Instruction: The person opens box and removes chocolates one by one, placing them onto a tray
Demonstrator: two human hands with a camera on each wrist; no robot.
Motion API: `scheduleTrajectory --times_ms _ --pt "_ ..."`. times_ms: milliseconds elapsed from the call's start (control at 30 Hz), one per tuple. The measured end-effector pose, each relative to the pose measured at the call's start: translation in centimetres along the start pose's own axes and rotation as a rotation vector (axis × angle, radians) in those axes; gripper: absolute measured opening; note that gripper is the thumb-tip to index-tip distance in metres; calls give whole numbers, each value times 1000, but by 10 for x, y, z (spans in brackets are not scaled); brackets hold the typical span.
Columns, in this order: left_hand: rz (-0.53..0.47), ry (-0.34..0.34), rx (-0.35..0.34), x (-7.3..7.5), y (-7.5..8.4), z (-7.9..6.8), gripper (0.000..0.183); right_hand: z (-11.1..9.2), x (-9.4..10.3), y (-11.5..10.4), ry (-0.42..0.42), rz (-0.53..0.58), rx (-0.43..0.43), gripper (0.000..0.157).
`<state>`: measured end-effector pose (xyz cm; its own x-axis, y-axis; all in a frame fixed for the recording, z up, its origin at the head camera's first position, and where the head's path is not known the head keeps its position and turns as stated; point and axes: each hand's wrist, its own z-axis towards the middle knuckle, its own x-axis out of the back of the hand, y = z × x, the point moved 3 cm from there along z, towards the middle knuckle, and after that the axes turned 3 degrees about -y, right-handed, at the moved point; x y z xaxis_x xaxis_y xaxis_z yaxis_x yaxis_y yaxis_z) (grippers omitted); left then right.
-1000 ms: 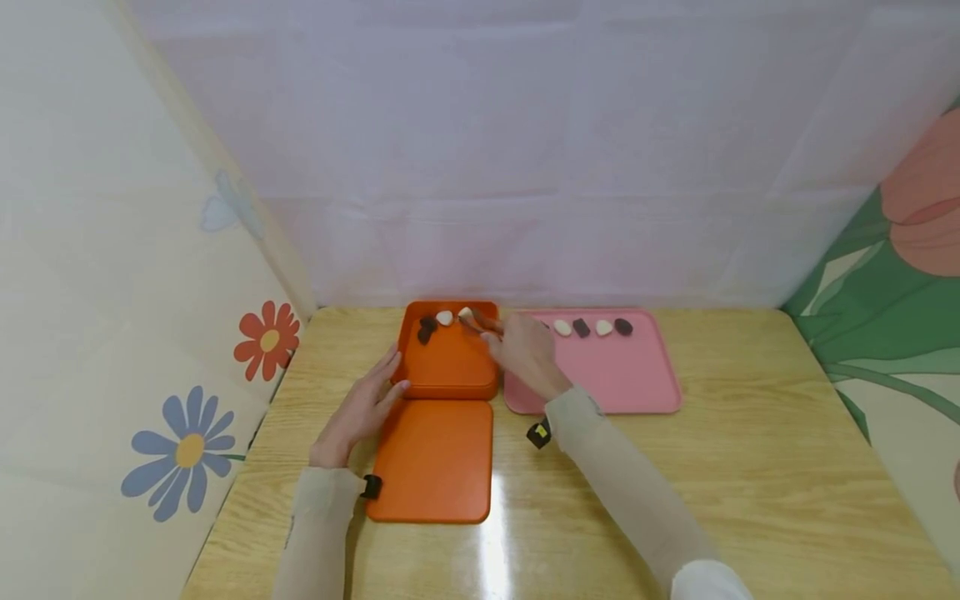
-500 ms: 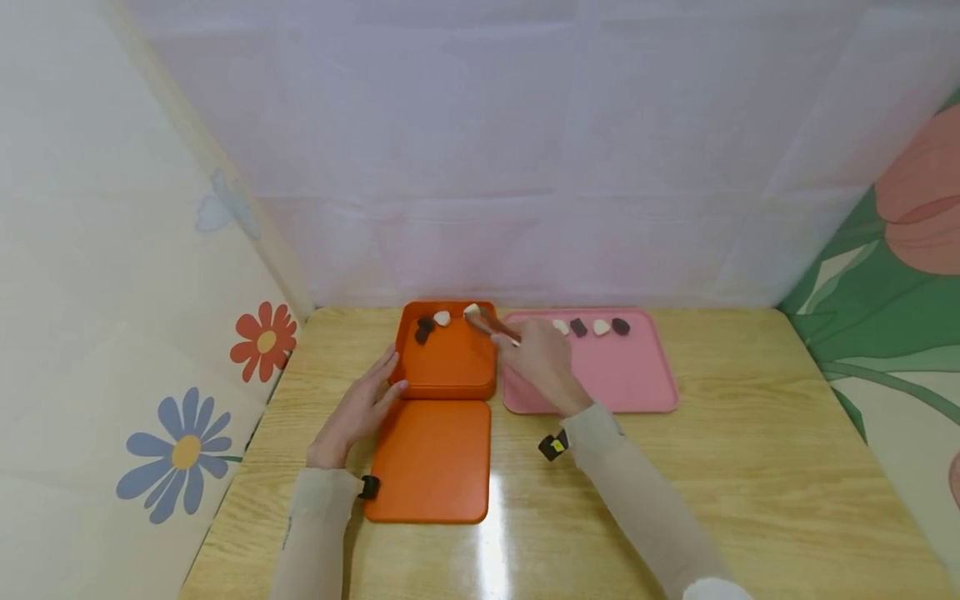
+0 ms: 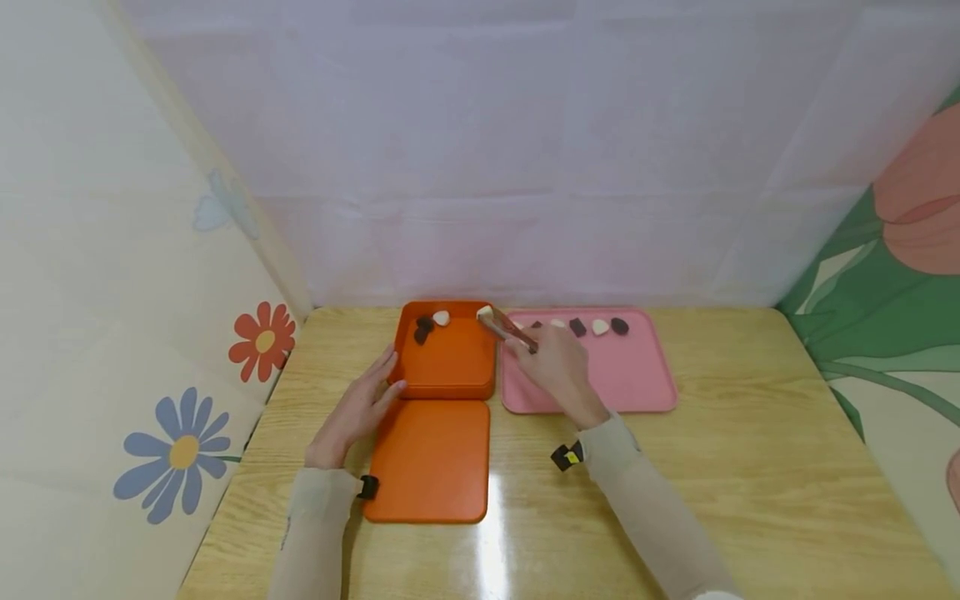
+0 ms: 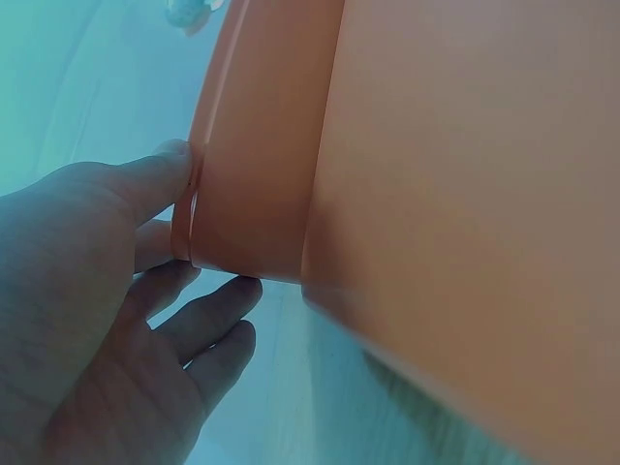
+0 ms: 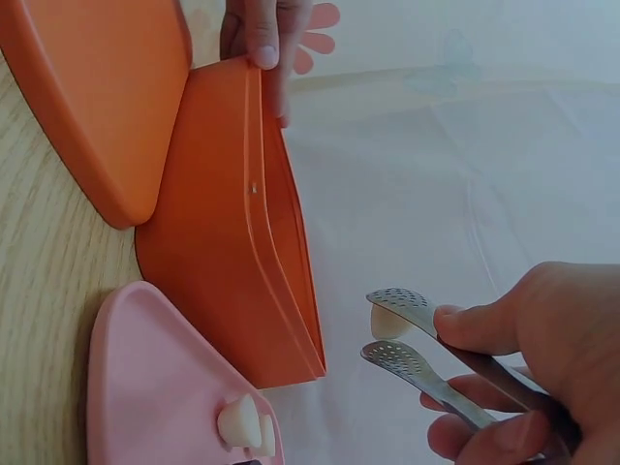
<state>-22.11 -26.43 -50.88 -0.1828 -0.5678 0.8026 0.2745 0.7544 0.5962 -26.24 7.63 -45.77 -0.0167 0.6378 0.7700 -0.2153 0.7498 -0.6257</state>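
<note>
My right hand (image 3: 555, 367) holds metal tongs (image 3: 513, 327), whose perforated tips pinch a small white piece (image 3: 485, 313), perhaps a chocolate. The tips are raised above the right edge of an orange box (image 3: 450, 358), beside the pink tray (image 3: 622, 379). In the right wrist view the white piece (image 5: 389, 322) sits against the upper perforated tip (image 5: 401, 302). Inside the box lie a white piece (image 3: 441, 318) and a few dark brown pieces (image 3: 423, 330). My left hand (image 3: 356, 412) rests with extended fingers against the box's left side, thumb at its front corner.
White and dark pieces line the tray's far side, among them a dark rectangular one (image 3: 577, 327), a white heart-like one (image 3: 600, 327) and a dark oval one (image 3: 619, 326). The orange lid (image 3: 429, 462) lies in front of the box. A cloth wall (image 3: 540, 208) rises behind.
My right hand has lifted the white piece with the tongs from the box's far right corner and moved it rightward to the box edge. My left hand has stayed in place.
</note>
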Motion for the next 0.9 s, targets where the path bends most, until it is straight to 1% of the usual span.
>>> scheduleTrajectory --times_ms 133,233,333,467,600,733,900 --pt "-2 3 -7 0 1 -1 68 -8 2 6 -2 -6 -28 36" --pt "-1 9 -12 0 2 -1 67 -14 4 11 16 -9 -25 32" --pt "3 12 -10 0 2 -1 68 -19 5 17 24 6 -31 32" --pt "1 10 -2 0 3 -2 68 -26 7 28 10 41 -77 38" --pt "-2 14 -1 1 3 -3 68 -31 8 40 -5 39 -128 40" --pt "-5 8 8 0 3 -3 69 -34 12 51 -1 30 -148 40" --pt "-18 -7 24 0 2 -3 69 -35 17 62 -37 30 -174 42"
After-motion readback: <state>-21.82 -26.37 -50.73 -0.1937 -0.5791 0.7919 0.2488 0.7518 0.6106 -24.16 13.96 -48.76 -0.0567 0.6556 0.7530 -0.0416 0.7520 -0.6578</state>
